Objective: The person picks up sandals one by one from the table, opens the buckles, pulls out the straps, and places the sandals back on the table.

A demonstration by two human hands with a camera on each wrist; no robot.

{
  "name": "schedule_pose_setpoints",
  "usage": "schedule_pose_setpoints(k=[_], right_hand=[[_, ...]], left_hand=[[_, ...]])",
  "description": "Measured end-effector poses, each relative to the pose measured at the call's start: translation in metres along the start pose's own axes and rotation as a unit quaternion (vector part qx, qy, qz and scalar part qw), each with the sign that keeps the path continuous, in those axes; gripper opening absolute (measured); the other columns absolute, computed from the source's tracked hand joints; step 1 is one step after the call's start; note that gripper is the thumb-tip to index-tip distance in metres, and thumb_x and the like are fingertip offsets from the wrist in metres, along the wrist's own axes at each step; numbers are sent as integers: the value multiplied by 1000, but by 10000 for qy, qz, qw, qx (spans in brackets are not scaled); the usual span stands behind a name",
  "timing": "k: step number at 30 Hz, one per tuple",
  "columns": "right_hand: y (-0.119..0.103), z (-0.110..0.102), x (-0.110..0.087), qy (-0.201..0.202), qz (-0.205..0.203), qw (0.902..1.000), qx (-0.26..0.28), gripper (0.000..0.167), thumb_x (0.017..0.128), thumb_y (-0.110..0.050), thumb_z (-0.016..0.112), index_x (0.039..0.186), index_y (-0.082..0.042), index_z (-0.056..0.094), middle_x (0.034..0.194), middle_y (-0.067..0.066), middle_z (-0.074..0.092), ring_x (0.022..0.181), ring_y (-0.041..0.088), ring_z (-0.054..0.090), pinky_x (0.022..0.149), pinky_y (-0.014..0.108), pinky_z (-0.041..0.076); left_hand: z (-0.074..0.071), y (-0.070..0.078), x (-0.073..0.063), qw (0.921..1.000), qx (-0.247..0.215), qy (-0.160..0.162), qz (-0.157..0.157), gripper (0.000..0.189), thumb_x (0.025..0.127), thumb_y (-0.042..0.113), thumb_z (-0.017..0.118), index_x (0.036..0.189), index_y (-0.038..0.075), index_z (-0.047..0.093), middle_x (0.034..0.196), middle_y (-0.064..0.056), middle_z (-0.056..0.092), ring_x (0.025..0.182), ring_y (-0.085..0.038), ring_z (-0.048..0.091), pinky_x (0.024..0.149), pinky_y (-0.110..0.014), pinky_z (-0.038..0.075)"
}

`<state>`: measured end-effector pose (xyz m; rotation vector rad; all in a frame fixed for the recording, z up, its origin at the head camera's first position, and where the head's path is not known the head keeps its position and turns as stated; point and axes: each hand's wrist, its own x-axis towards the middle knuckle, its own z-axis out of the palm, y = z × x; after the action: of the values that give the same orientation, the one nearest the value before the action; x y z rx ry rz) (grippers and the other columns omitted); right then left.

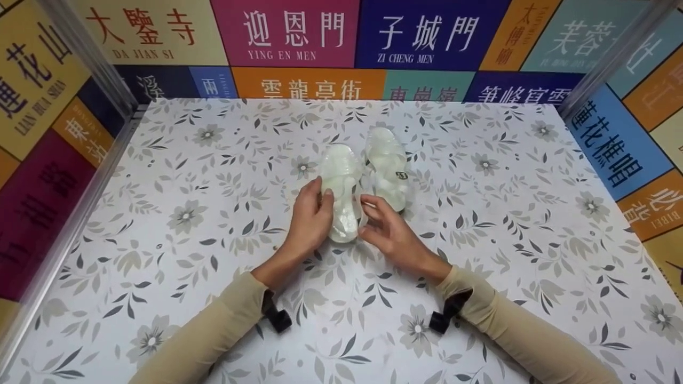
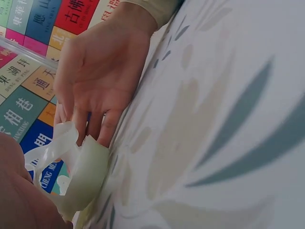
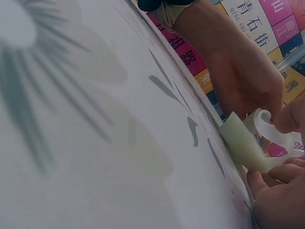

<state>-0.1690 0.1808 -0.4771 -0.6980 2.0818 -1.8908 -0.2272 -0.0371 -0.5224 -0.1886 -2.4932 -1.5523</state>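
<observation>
Head view: my left grip point(image 1: 311, 214) clasps near sandal point(image 1: 344, 216) by left edge, low over or on tabletop point(image 1: 347, 298); right grip point(image 1: 394, 234) half-curled at its right side, cannot tell whether pinching. Lopsided tug could twist it loose, knocking second sandal point(image 1: 384, 164) just beyond.

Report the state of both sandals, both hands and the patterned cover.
Near sandal: straps facing up, held at its left side.
Far sandal: lying straps up, unheld.
Left hand: gripping the near sandal.
Right hand: at the near sandal's right side; pinching or merely touching, unclear.
Patterned cover: spread flat.
</observation>
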Motion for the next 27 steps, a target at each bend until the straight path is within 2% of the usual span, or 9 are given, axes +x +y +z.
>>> schedule_pose_setpoints(k=[4, 7, 12, 15, 18, 21, 24, 27], right_hand=[[-1, 2, -1, -68, 25, 10000, -68, 67, 107, -4, 63, 164, 4, 29, 170, 24, 42, 152, 42, 51, 117, 34, 52], [-2, 3, 0, -4, 54, 9998, -181, 65, 106, -5, 64, 162, 5, 33, 167, 23, 47, 152, 38, 52, 120, 37, 50], [-3, 2, 2, 96, 92, 9995, -287, 61, 105, -6, 66, 158, 7, 39, 162, 22, 52, 152, 36, 51, 125, 46, 46], [-4, 1, 2, 85, 143, 9995, -260, 63, 104, -6, 66, 158, 8, 38, 164, 24, 50, 153, 38, 50, 126, 50, 44], [-5, -1, 2, 64, 101, 9997, -216, 66, 103, -4, 67, 159, 9, 36, 167, 26, 45, 157, 41, 44, 128, 52, 40], [-6, -2, 5, 30, -44, 9999, -102, 70, 102, -1, 66, 162, 8, 31, 172, 24, 37, 162, 41, 34, 132, 53, 33], [-8, -4, 8, -28, -255, 9997, 16, 77, 99, 7, 62, 166, 5, 25, 176, 23, 30, 166, 40, 26, 135, 54, 26], [-12, -5, 13, -84, -511, 9985, -171, 85, 91, 13, 56, 168, 2, 22, 178, 22, 24, 168, 36, 21, 137, 52, 21]], left_hand=[[-5, 4, -7, 9999, -107, -39, -42, 54, 111, 29, 53, 155, -3, 54, 150, -22, 62, 142, -32, 57, 123, -49, 45], [-10, 11, -11, 9998, -131, -87, -153, 54, 112, 29, 52, 154, -4, 55, 147, -23, 63, 139, -32, 59, 121, -49, 46], [-25, 45, -21, 9964, -505, -198, -653, 56, 113, 27, 51, 156, -8, 50, 146, -27, 62, 137, -36, 59, 121, -50, 45], [-30, 58, -24, 9926, -708, -232, -955, 56, 114, 27, 49, 158, -7, 47, 147, -25, 62, 139, -34, 59, 122, -48, 45], [-32, 59, -22, 9908, -836, -160, -1052, 53, 114, 26, 48, 158, -4, 48, 145, -22, 63, 132, -31, 64, 119, -45, 48], [-35, 56, -17, 9893, -1060, 4, -1005, 44, 114, 24, 49, 152, 3, 56, 137, -18, 65, 123, -28, 68, 111, -42, 52], [-38, 50, -9, 9874, -1291, 178, -900, 31, 113, 22, 52, 136, 10, 69, 128, -15, 70, 116, -27, 69, 103, -39, 53], [-40, 44, -1, 9851, -1497, 225, -819, 22, 111, 19, 56, 120, 12, 75, 121, -13, 75, 111, -23, 71, 98, -35, 54]])
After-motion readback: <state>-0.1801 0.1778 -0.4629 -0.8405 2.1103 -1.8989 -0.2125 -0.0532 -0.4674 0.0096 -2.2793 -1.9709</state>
